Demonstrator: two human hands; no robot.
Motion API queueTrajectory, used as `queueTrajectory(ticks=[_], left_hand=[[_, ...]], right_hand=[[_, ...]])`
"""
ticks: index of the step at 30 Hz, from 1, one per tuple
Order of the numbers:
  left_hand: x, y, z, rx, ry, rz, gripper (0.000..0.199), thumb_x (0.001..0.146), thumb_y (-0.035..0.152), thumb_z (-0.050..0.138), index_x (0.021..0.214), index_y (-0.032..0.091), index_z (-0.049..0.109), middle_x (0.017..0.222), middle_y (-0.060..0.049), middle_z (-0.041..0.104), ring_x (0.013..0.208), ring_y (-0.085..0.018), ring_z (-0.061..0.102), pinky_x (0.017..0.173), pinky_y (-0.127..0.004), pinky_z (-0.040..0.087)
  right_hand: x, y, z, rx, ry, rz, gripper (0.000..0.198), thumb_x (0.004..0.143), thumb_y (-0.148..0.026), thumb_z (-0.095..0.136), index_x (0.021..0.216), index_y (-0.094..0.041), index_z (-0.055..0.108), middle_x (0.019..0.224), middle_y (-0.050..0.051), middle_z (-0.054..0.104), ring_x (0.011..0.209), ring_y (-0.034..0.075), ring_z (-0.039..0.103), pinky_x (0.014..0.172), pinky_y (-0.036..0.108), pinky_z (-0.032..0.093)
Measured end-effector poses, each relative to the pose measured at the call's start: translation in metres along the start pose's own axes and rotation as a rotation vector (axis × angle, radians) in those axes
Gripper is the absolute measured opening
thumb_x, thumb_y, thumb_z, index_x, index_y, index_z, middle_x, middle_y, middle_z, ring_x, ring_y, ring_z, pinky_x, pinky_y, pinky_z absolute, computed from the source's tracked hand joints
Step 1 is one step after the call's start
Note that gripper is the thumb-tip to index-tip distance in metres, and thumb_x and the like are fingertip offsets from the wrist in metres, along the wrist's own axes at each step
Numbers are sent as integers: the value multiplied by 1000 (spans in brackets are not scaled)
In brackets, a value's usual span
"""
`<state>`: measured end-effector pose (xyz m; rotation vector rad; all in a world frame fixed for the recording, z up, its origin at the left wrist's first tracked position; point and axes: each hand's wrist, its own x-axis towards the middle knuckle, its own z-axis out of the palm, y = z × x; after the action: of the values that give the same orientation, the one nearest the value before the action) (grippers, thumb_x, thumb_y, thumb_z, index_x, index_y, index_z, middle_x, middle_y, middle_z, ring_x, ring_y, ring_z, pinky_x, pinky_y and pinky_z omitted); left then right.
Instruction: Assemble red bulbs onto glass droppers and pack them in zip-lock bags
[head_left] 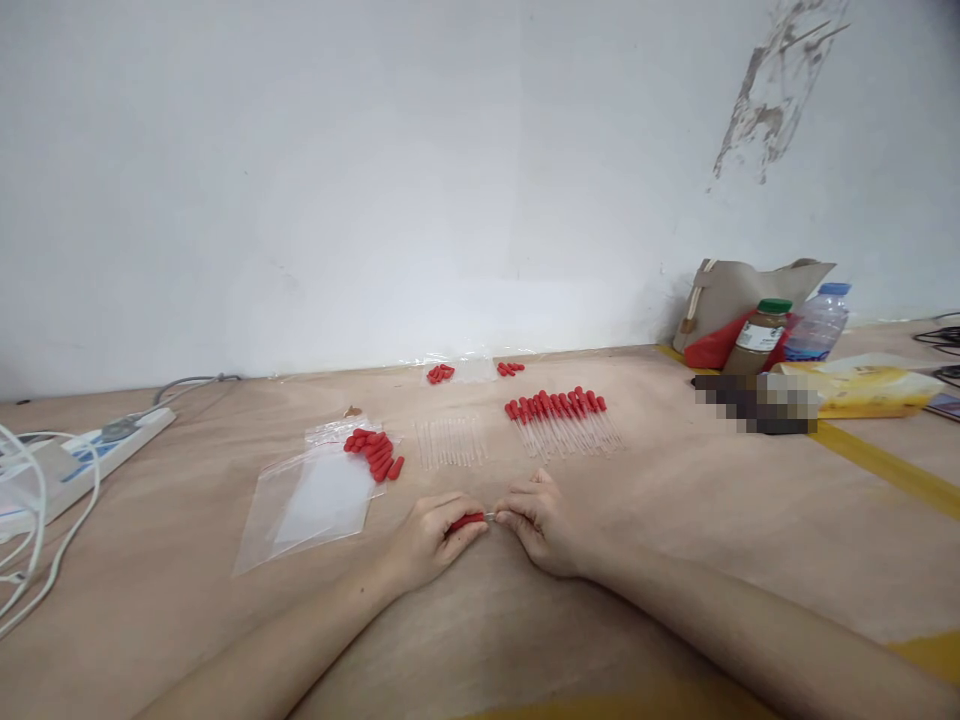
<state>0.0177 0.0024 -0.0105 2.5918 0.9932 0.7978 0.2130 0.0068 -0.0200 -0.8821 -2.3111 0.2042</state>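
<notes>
Between thumb and fingers, my left hand (pixel 439 535) grips a red rubber bulb (pixel 469 521). My right hand (pixel 544 525) pinches a thin glass dropper tube (pixel 490 517), whose end meets the bulb's mouth; how far it sits inside I cannot tell. Beyond my hands lies a row of clear glass tubes (pixel 452 443). To their right rest several droppers with red bulbs fitted (pixel 562 415), side by side. A pile of loose red bulbs (pixel 373 452) lies on clear plastic bags (pixel 319 500) to the left.
More red bulbs (pixel 441 374) lie by clear plastic near the wall. A white power strip (pixel 112 460) with cables is at left. At right stand a beige bag (pixel 750 290), a green-capped bottle (pixel 759 335), a blue-capped bottle (pixel 821 322) and a yellow tissue pack (pixel 862 388).
</notes>
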Motion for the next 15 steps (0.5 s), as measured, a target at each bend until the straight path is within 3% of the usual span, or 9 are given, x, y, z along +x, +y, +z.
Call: queueTrajectory(ticks=[6, 9, 12, 15], left_hand=[[6, -10, -8, 97, 63, 89, 16, 85, 25, 46, 91, 19, 60, 81, -3, 63, 76, -15, 56, 70, -26, 44], [5, -15, -11, 175, 126, 93, 19, 85, 24, 47, 101, 21, 58, 92, -3, 62, 87, -17, 54, 78, -30, 43], [1, -18, -13, 192, 194, -26, 27, 85, 23, 45, 111, 22, 51, 100, -4, 58, 90, -16, 53, 79, -30, 44], [-1, -19, -15, 171, 130, -89, 20, 85, 24, 44, 101, 22, 57, 94, -3, 59, 80, -14, 56, 69, -26, 47]], right_hand=[[6, -3, -9, -231, 8, -67, 20, 84, -22, 42, 83, -19, 62, 73, 3, 60, 71, 14, 50, 66, 28, 27], [5, -4, -15, -383, -24, -69, 21, 83, -22, 43, 75, -17, 62, 73, 5, 61, 74, 15, 49, 68, 30, 26], [7, 5, -25, -388, 1, 108, 22, 81, -22, 44, 72, -17, 63, 75, 5, 62, 75, 15, 51, 69, 29, 27], [16, 29, -40, -236, 98, 479, 24, 80, -27, 43, 71, -19, 63, 70, 2, 63, 66, 13, 53, 61, 25, 30]])
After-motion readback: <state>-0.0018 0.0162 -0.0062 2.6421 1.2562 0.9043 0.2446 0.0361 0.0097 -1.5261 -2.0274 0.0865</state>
